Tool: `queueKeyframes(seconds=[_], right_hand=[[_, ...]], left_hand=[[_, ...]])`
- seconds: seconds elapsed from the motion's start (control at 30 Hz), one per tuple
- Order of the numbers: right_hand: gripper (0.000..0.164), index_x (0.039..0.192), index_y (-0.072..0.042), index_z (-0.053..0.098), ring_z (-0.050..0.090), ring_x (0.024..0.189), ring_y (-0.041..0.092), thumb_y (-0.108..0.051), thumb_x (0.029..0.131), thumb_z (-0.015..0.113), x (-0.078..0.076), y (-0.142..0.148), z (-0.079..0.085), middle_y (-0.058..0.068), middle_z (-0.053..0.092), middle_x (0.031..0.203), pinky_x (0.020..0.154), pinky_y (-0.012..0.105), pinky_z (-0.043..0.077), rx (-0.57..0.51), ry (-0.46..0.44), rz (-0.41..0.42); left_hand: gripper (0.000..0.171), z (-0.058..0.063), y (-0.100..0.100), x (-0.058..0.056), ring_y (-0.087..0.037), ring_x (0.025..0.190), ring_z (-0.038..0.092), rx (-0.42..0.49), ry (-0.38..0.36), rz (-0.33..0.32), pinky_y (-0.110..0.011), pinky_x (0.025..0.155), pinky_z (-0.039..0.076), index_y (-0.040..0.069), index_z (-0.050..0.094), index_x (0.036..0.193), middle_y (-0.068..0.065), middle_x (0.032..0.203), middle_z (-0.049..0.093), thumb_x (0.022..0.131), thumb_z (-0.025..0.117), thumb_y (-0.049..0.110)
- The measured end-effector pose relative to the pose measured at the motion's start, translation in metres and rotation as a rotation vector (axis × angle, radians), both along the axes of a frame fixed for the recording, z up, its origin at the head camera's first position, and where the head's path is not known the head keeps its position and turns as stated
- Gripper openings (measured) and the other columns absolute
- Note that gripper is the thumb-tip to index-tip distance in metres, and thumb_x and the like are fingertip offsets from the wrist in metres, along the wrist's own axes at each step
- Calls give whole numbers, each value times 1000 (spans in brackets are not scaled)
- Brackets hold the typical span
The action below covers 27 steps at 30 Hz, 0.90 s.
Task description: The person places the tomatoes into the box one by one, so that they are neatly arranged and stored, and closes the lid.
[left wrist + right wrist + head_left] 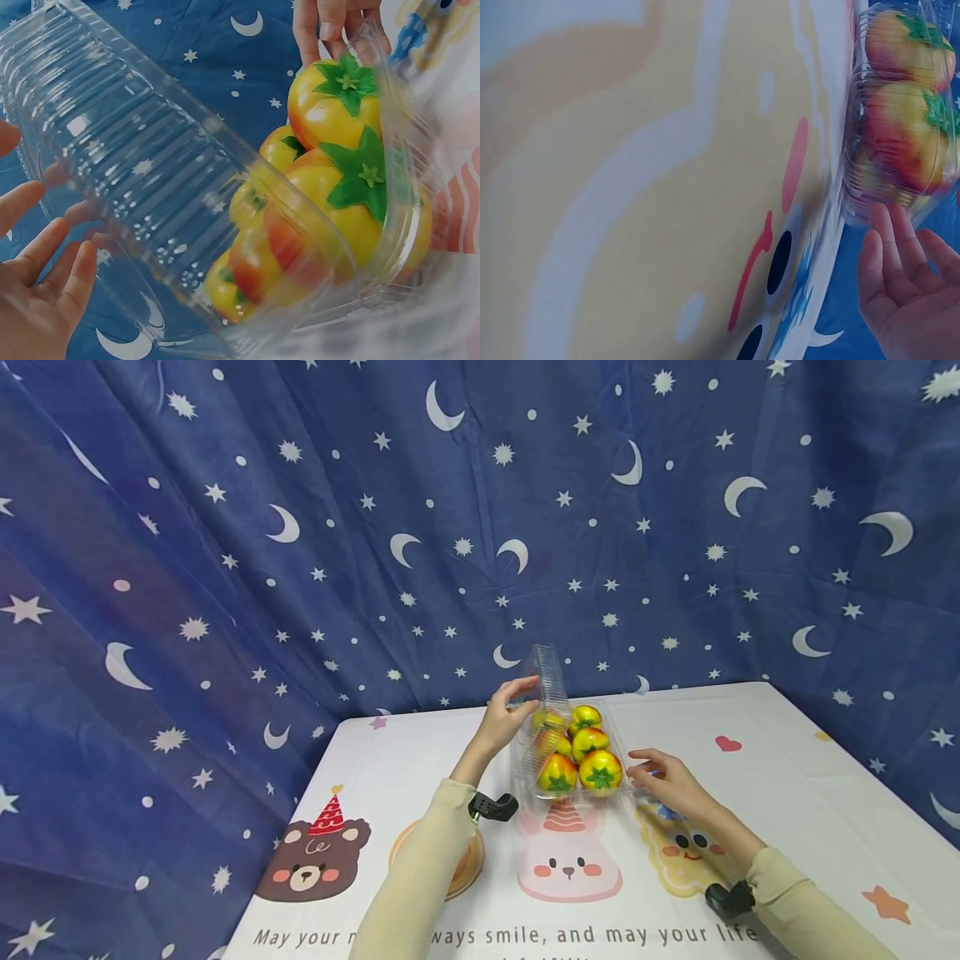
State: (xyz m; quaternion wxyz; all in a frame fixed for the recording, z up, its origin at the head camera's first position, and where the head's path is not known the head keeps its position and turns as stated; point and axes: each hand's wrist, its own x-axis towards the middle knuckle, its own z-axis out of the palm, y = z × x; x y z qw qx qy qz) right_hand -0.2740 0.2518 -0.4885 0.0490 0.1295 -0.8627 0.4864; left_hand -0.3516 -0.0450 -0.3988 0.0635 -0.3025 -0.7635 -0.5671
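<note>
A clear plastic clamshell box [619, 735] stands on the table with its ribbed lid [142, 142] raised on the left side. In it lie several yellow-and-red fruits [601, 770] with green star-shaped tops, resembling tomatoes or persimmons; the leaning lid covers some of them in the head view. My left hand [507, 718] is at the lid's outer side, its fingers [45, 247] spread and loosely bent, reflected in the plastic. On the opposite side, my right hand [670, 783] is beside the box's right wall, fingertips [881, 217] right at it and palm turned up.
A white tablecloth [450, 739] printed with a bear, a rabbit, other cartoon figures and lettering covers the table. Behind it and to the left hangs a blue curtain [480, 602] with moons and stars. Black wrist cameras [495, 807] sit on both sleeves.
</note>
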Motion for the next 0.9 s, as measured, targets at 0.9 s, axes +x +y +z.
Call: queueKeyframes(seconds=[0.9], right_hand=[[41, 129, 13, 52, 66, 74, 25, -15, 99, 58, 3, 6, -2, 16, 67, 83, 71, 24, 56, -20, -89, 6]], left_hand=[[42, 6, 11, 24, -39, 131, 43, -59, -43, -28, -47, 101, 45, -8, 55, 133, -25, 137, 47, 95, 56, 9]])
